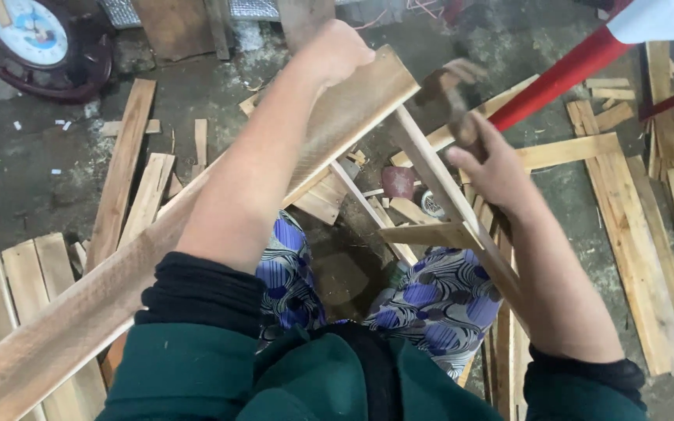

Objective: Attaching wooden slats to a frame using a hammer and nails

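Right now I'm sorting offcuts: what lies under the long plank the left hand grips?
Under the long plank gripped by the left hand: floor boards, a thin slat frame, patterned trousers. The forearm hides part of the plank.

It was a rough woodworking shop. Pale sawn wooden planks and short offcuts lay scattered over a stained grey concrete floor, a round white-faced dial weighing scale stood in one corner, and a red metal pole slanted overhead.
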